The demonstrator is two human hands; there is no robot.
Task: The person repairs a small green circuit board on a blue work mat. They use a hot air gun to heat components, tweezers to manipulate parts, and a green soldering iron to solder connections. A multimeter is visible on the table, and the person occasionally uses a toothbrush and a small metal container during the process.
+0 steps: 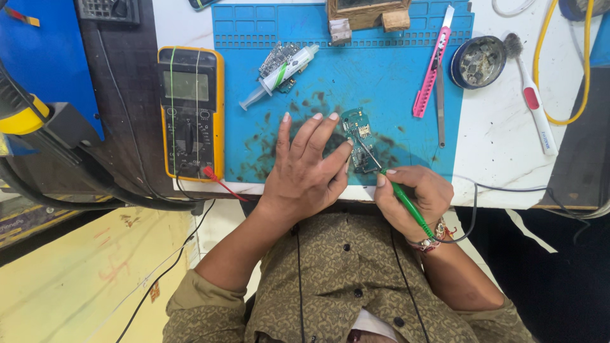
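Blue mat (406,70) bears a light, fragile board (357,136); left hand (305,168) lies open, steadying its edge; right hand (416,197) grips a green iron (401,200).

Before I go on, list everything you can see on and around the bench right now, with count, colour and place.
circuit board: 1, green, on the mat's near edge, under both hands
soldering iron: 1, green handle, tip on the board
work mat: 1, blue, stained, bench centre
multimeter: 1, yellow and black, left of the mat
red probe: 1, by the multimeter's near end
syringe: 1, clear, far left part of the mat
pink knife: 1, mat's right edge
tweezers: 1, metal, beside the knife
round tin: 1, blue, right of the mat
brush: 1, white, right of the tin
yellow cable: 1, far right
left hand: flat, steadying the board
right hand: gripping the iron
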